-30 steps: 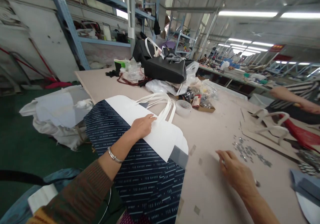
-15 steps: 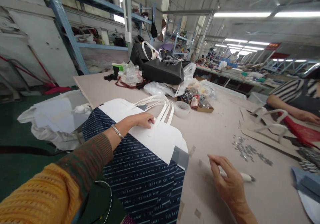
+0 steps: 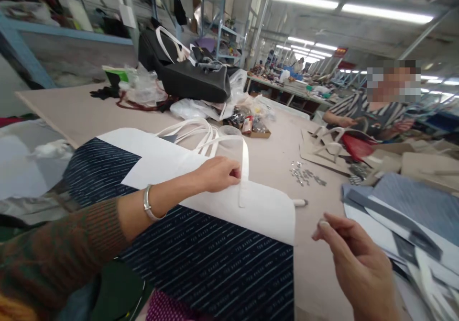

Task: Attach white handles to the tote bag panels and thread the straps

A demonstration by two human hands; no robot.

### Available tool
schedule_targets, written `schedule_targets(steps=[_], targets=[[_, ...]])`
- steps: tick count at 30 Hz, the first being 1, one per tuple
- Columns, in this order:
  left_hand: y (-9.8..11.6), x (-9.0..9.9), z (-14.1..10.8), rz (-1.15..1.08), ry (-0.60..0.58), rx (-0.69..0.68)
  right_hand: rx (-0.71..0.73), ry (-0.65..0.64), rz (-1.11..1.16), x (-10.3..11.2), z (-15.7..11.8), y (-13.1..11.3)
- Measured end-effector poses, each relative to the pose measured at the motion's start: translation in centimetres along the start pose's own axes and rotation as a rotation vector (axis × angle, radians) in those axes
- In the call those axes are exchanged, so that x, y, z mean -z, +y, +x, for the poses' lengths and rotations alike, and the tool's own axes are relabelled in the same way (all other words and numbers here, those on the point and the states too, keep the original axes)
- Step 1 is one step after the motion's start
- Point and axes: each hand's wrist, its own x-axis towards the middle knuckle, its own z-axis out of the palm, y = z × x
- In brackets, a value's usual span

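Observation:
My left hand [image 3: 219, 173] lies across a white bag panel [image 3: 267, 206], its fingers closed at the base of a white bag handle [image 3: 244, 160]. That handle's flat end rests on the panel, and the loop rises behind. Below the white part spreads dark navy fabric [image 3: 229, 259] with pale lines and print, reaching over the table's near edge. Several more white handles [image 3: 195, 128] bunch beyond the panel. My right hand [image 3: 362, 261] hovers over the table right of the panel, thumb and forefinger drawn together; whatever is between them is too small to make out.
A white pen [image 3: 300, 203] lies by the panel's right edge, near scattered small metal pieces [image 3: 304, 173]. Black bags [image 3: 195, 82] and plastic wrapping crowd the back. Grey and white cut pieces [image 3: 401, 220] lie right. A co-worker in a striped top [image 3: 353, 108] sits across.
The view has turned right. A panel with a single handle now lies uppermost under my left hand, further right over the others. My right hand has drawn back from beside the pen, which stayed put.

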Motion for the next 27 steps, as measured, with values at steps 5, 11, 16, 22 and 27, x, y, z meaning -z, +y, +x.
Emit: schedule_targets(steps=[5,11,16,22,27], targets=[[7.2,-5.3,1.4,-0.067,-0.034,-0.078,-0.064,-0.257,0.037,0.0,-3.7,-1.6],[8.5,-10.1,3.4,0.004,-0.201,-0.115,-0.189,-0.373,-0.067,-2.9,-7.5,1.8],[6.1,-8.9,4.7,0.148,-0.450,-0.106,-0.240,-0.381,-0.076,-3.6,-8.5,2.9],[3.9,-7.5,5.2,0.274,-0.679,-0.143,-0.254,-0.440,-0.118,-4.5,-8.5,1.7],[3.1,-7.3,5.8,0.092,-0.749,-0.181,-0.179,-0.445,-0.172,-5.2,-8.9,1.3]])
